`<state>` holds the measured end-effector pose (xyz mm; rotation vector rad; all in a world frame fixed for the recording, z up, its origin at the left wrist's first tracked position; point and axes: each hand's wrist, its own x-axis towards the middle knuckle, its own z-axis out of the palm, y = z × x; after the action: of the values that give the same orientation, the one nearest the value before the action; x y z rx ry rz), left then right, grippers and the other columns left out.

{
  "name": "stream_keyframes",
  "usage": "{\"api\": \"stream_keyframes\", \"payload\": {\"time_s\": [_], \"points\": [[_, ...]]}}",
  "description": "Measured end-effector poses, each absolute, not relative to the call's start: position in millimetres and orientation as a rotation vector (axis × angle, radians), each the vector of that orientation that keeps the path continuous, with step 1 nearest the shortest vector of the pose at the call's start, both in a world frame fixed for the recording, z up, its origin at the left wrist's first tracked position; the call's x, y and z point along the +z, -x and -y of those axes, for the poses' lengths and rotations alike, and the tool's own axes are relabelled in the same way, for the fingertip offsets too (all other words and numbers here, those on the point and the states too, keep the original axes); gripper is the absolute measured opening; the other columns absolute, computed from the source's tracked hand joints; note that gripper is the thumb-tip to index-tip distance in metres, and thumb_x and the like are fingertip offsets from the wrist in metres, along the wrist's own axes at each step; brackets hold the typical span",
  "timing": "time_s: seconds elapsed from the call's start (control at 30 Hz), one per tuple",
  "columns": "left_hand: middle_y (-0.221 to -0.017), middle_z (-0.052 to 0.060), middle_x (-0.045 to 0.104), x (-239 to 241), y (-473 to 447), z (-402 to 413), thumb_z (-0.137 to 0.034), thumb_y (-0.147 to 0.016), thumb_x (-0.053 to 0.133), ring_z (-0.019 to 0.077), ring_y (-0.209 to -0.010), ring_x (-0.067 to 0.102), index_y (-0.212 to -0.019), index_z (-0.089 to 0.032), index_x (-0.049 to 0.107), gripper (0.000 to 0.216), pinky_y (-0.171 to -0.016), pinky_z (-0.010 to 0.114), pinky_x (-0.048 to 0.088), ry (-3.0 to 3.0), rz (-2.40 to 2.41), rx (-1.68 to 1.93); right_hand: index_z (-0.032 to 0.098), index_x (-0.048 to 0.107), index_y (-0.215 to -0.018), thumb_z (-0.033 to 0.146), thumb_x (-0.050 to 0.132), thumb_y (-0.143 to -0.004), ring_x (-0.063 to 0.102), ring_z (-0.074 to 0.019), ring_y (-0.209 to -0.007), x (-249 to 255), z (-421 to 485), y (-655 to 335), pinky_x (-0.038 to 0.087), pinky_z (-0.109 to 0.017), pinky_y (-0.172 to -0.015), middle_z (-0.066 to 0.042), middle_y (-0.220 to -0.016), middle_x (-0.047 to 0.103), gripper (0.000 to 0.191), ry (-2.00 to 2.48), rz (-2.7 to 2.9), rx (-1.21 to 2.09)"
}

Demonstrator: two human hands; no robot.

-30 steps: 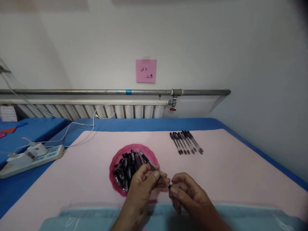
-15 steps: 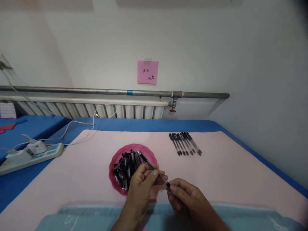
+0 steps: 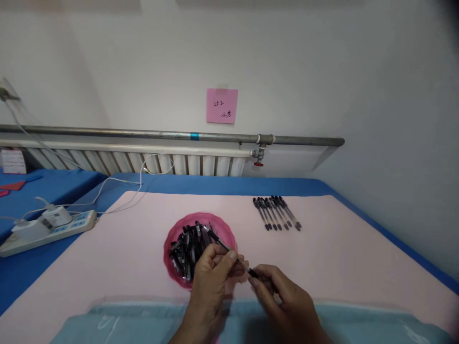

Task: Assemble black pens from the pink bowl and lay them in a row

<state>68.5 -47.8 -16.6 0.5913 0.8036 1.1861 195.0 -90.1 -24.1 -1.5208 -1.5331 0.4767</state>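
A slim pen (image 3: 219, 241) with a clear barrel and black ends slants down to the right in front of me. My left hand (image 3: 210, 279) is closed on its middle, pinching it between thumb and fingers. At its lower black end, my right hand (image 3: 287, 294) has thumb and forefinger closed around the tip. Just behind my left hand stands a pink scalloped bowl (image 3: 168, 265), holding a heap of black pen parts (image 3: 184, 253) and some clear ones. Several assembled-looking pens (image 3: 274, 212) lie side by side in a slanted row farther back on the right.
A pink sheet (image 3: 333, 248) covers most of the blue table (image 3: 229, 184). On the left lies a power strip (image 3: 81, 222) with white plugs and trailing cables. A radiator (image 3: 193, 165) and a metal pipe (image 3: 150, 134) run along the wall behind. Light-blue cloth (image 3: 143, 325) lies nearest me.
My right hand's fingers have shifted and spread slightly at the pen's lower end, uncovering more of its black tip. My left hand keeps its hold; the view has moved slightly.
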Motion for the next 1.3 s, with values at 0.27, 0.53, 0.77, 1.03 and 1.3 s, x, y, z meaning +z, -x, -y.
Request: {"api": "stream_keyframes", "payload": {"time_s": [0.27, 0.53, 0.77, 1.03, 1.3], "points": [[-0.075, 0.007, 0.069, -14.8, -66.9, 48.1, -0.029, -0.071, 0.069, 0.0142, -0.064, 0.064, -0.077, -0.014, 0.056, 0.02, -0.067, 0.029, 0.049, -0.571, -0.771, 1.168, 0.022, 0.058, -0.083, 0.041, 0.042, -0.087, 0.05, -0.0115, -0.045, -22.3, 87.2, -197.5, 0.039, -0.02, -0.045, 0.004, -0.053, 0.054, 0.025, 1.556, 1.634, 0.673], [-0.07, 0.007, 0.069, -10.0, -68.3, 49.4, -0.028, -0.069, 0.071, 0.0146, -0.064, 0.064, -0.074, -0.014, 0.056, 0.021, -0.063, 0.026, 0.049, -0.554, -0.76, 1.167, 0.025, 0.059, -0.082, 0.036, 0.037, -0.09, 0.059, -0.0159, -0.064, -23.1, 89.1, -196.3, 0.045, -0.025, -0.065, -0.003, -0.074, 0.065, 0.026, 1.483, 1.703, 0.543], [-0.068, 0.004, 0.068, -10.6, -68.6, 46.4, -0.027, -0.07, 0.07, 0.0133, -0.061, 0.063, -0.071, -0.015, 0.054, 0.02, -0.062, 0.025, 0.048, -0.557, -0.785, 1.148, 0.024, 0.056, -0.082, 0.038, 0.052, -0.082, 0.056, -0.0149, -0.058, -24.0, 88.1, -197.6, 0.045, -0.024, -0.06, -0.001, -0.069, 0.061, 0.014, 1.56, 1.686, 0.399], [-0.069, 0.006, 0.069, -9.1, -68.5, 47.5, -0.031, -0.065, 0.073, 0.0147, -0.062, 0.064, -0.069, -0.014, 0.055, 0.024, -0.063, 0.027, 0.048, -0.567, -0.816, 1.155, 0.026, 0.058, -0.088, 0.04, 0.051, -0.082, 0.056, -0.0155, -0.056, -30.2, 86.3, -197.5, 0.045, -0.024, -0.058, 0.0, -0.067, 0.062, 0.017, 1.538, 1.697, 0.452], [-0.063, 0.005, 0.067, -8.4, -72.8, 46.0, -0.037, -0.058, 0.075, 0.0141, -0.057, 0.062, -0.065, -0.017, 0.053, 0.031, -0.057, 0.025, 0.046, -0.596, -0.813, 1.16, 0.026, 0.056, -0.078, 0.039, 0.034, -0.091, 0.06, -0.016, -0.062, -34.8, 84.8, -202.1, 0.044, -0.023, -0.059, -0.002, -0.069, 0.065, 0.028, 1.483, 1.818, 0.595]]}}
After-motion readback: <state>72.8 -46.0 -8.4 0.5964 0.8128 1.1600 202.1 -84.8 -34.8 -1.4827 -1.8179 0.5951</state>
